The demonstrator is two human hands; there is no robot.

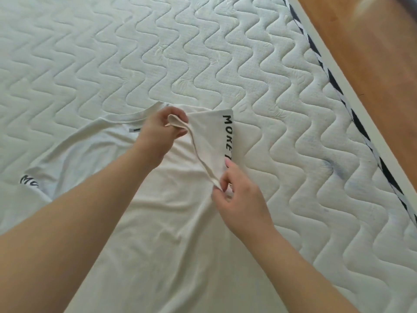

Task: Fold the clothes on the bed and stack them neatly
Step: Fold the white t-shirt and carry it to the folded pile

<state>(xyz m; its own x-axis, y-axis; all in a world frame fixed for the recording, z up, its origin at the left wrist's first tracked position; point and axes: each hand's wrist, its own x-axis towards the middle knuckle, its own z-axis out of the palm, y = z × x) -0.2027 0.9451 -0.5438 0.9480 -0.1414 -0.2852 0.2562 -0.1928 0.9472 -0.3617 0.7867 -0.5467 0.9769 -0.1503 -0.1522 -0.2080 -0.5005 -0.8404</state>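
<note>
A cream T-shirt [171, 213] lies spread on the quilted mattress [158, 53], nearer its right edge than its left, with the collar pointing toward the far side. The left hand [161, 129] pinches the folded-over right sleeve's hem near the collar, fingers curled round it. The right hand [239, 199] pinches the same hem lower down between thumb and fingertips, beside black lettering [228, 132] along the fold.

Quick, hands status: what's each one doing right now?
Left hand: pinching the hem of the folded-in sleeve of the T-shirt.
Right hand: pinching the same sleeve hem at its lower end.
</note>
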